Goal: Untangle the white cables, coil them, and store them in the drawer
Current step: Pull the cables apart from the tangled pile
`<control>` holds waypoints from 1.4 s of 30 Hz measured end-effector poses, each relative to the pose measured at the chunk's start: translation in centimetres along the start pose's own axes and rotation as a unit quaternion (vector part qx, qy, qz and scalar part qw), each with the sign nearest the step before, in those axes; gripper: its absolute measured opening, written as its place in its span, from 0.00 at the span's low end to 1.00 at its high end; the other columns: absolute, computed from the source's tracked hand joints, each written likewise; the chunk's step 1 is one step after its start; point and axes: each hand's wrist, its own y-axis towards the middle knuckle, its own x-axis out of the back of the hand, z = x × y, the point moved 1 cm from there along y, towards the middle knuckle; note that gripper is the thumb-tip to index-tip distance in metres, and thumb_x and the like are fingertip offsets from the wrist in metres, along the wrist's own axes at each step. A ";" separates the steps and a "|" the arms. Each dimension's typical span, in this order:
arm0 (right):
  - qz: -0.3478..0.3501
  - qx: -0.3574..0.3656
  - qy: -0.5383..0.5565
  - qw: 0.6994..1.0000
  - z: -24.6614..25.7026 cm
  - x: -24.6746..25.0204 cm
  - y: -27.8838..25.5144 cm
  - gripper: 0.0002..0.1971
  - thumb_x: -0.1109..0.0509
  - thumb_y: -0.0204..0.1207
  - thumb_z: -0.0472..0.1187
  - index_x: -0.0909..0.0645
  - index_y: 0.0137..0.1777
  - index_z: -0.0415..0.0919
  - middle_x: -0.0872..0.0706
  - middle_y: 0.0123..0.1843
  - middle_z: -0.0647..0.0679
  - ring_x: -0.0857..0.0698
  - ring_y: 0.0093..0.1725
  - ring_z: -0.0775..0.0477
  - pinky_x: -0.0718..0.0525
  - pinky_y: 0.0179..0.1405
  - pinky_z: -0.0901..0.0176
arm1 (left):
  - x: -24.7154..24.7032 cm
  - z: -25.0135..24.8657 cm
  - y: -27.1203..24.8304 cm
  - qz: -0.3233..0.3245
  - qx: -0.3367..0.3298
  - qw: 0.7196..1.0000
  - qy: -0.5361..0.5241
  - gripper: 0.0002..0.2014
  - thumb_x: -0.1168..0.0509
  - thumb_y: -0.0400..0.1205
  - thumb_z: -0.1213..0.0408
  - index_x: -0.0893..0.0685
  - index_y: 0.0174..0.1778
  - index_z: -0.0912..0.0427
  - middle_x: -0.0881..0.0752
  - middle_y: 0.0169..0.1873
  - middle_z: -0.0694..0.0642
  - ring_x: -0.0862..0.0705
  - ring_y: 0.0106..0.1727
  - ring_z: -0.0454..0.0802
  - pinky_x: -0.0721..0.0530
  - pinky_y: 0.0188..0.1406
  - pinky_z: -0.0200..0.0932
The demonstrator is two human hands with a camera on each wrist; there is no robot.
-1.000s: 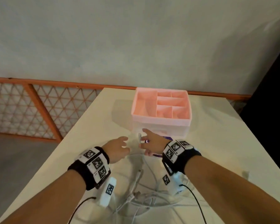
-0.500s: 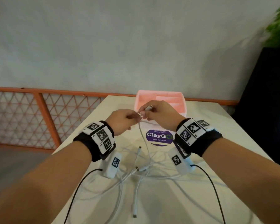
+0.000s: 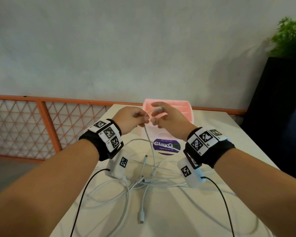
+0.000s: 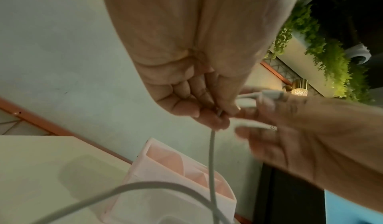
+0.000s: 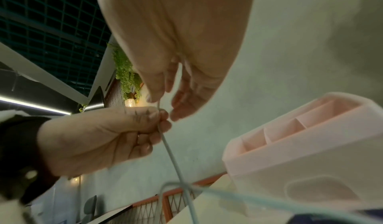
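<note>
A tangle of white cables point(image 3: 143, 183) lies on the cream table point(image 3: 212, 134) under my forearms. One white cable point(image 3: 149, 139) rises out of it to both raised hands. My left hand point(image 3: 143, 119) pinches this cable point(image 4: 212, 145) in curled fingers. Just to its right, my right hand point(image 3: 158, 115) holds the cable's plug end point(image 3: 158, 109) across its fingers; in the right wrist view the cable point(image 5: 165, 142) runs up between those fingers. Behind the hands stands the pink organiser point(image 3: 186, 108), whose white drawer front point(image 5: 311, 191) is closed.
A purple round ClayGo sticker point(image 3: 166, 145) is on the table before the organiser. An orange lattice railing point(image 3: 41, 117) runs along the left and far table edges. A black planter point(image 3: 280, 100) with green leaves stands at the right. Black wrist-camera leads point(image 3: 82, 194) trail over the table.
Both hands rose from the table in front of the organiser, lifting one cable end. Since half a second ago they stay close together, with the plug end shifted in my right fingers.
</note>
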 end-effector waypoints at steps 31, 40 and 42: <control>0.330 -0.185 -0.346 0.859 -4.7 -6.2 -3.1 0.33 0.23 0.63 0.57 0.29 0.65 0.49 0.17 0.49 0.54 0.20 0.37 0.52 0.22 0.36 0.62 | 14.6 -7.5 -6.9 -0.310 -0.207 0.888 -0.269 0.04 0.39 0.83 0.71 0.20 0.45 0.61 0.15 0.45 0.60 0.11 0.46 0.51 0.17 0.56 0.40; 0.326 -0.019 -0.424 0.845 -5.3 -5.4 -6.3 0.07 0.29 0.67 0.44 0.13 0.41 0.44 0.24 0.52 0.50 0.18 0.52 0.45 0.17 0.57 0.46 | 13.1 -5.1 -8.3 -0.323 -0.154 0.903 -0.237 0.05 0.38 0.83 0.70 0.19 0.44 0.57 0.14 0.40 0.54 0.11 0.38 0.43 0.15 0.50 0.37; 0.309 0.006 -0.457 0.834 -4.6 -5.1 -6.4 0.09 0.36 0.72 0.43 0.15 0.43 0.41 0.22 0.54 0.46 0.19 0.53 0.42 0.19 0.57 0.46 | 13.0 -4.9 -8.7 -0.328 -0.141 0.909 -0.214 0.05 0.36 0.82 0.67 0.18 0.42 0.54 0.14 0.38 0.51 0.12 0.34 0.41 0.14 0.46 0.37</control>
